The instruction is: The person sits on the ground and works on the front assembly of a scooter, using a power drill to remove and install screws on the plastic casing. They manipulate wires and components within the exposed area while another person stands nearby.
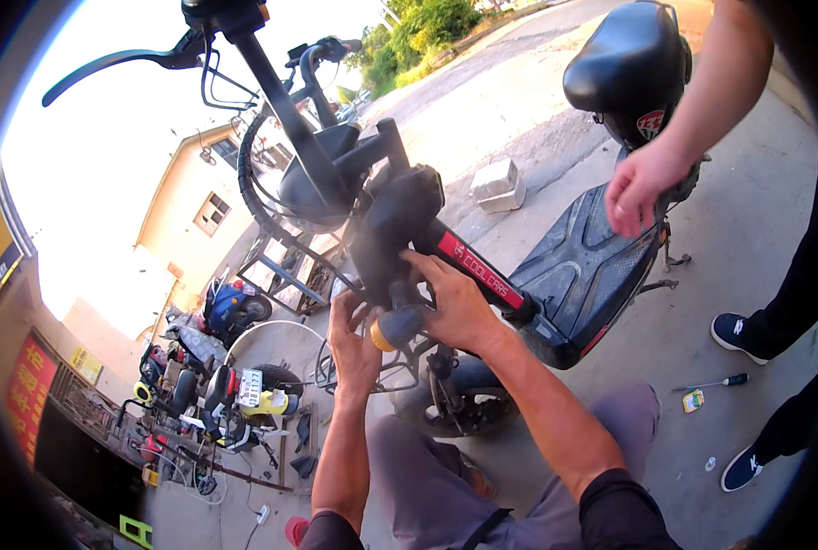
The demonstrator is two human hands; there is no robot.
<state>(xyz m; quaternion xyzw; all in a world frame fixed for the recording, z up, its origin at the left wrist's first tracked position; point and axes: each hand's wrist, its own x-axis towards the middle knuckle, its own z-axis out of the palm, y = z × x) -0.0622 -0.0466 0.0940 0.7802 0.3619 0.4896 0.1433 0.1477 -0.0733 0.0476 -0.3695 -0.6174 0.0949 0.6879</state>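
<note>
A black electric scooter stands before me, and both my hands are at its front housing (386,225), below the handlebar (290,110). An orange-tipped turn signal light (396,328) sits between them. My left hand (352,344) has its fingers bent beside the light, closed on something I cannot make out. Against the lower part of the housing, my right hand (455,302) is curled with its index finger reaching up; its grip is partly hidden. A red-and-black steering column (478,266) slants down to the footboard (565,266).
Another person's hand (636,192) hangs over the footboard, near the black seat (624,69). A screwdriver (721,381) and a small yellow-green packet (693,401) lie on the ground at right. Concrete blocks (498,185) stand behind. Several parked two-wheelers (235,385) crowd the left.
</note>
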